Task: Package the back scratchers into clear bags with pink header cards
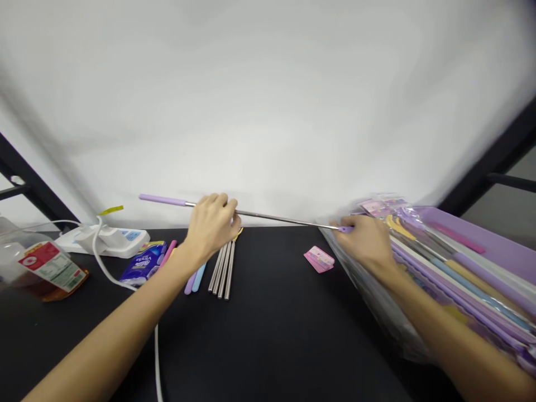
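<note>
A long thin metal rod with a purple handle [163,199] is stretched between my two hands above the table, slanting slightly down to the right. My left hand [214,220] has its fingers wrapped round the rod near the purple handle. At the other end, my right hand [364,240] grips the rod by a small purple end piece [345,229], mostly hidden by the fingers. Below my left hand lie several metal rods [223,271] side by side, one with a yellow end. Beside them are a purple handle [190,283] and a blue handle [199,277], partly behind my wrist.
Pink cards [319,259] lie on the black table [268,335]. At right stands a purple bin [460,218] with several coloured sticks and clear plastic bags [377,301]. On the left are a tissue pack [144,262], power strip [121,241], white cable [157,363] and labelled bottle [50,268].
</note>
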`<state>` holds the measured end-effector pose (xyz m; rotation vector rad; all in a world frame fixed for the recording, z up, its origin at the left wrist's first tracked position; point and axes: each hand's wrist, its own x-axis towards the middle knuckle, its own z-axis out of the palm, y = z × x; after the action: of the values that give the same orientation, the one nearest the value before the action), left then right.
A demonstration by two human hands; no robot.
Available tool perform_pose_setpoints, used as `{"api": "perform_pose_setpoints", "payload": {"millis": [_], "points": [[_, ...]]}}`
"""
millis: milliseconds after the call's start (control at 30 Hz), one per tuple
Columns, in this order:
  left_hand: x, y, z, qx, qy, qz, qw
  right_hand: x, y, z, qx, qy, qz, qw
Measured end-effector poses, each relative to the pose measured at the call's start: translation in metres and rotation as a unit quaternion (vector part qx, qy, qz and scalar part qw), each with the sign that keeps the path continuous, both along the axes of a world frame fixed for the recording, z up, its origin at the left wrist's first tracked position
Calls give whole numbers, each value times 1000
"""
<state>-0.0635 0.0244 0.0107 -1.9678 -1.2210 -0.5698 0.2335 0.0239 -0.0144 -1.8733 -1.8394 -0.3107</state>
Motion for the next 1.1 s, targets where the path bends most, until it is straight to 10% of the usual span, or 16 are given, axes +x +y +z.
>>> {"api": "perform_pose_setpoints", "payload": {"millis": [167, 400, 600, 833, 1100], "points": [[9, -8, -3, -27, 31, -105, 994, -6, -3, -1, -12, 51, -3, 999], [-14, -1, 1, -54, -2, 31, 998, 2, 0, 3, -7, 32, -17, 999], [32, -12, -16, -103, 15, -116, 988, -37, -10, 5, -32, 9, 8, 999], [14, -1, -20, -139, 88, -215, 963, -22, -7, -4, -55, -5, 6, 998], [9, 10, 25, -253, -20, -217, 943, -57, 5, 28, 51, -60, 82, 994]]}}
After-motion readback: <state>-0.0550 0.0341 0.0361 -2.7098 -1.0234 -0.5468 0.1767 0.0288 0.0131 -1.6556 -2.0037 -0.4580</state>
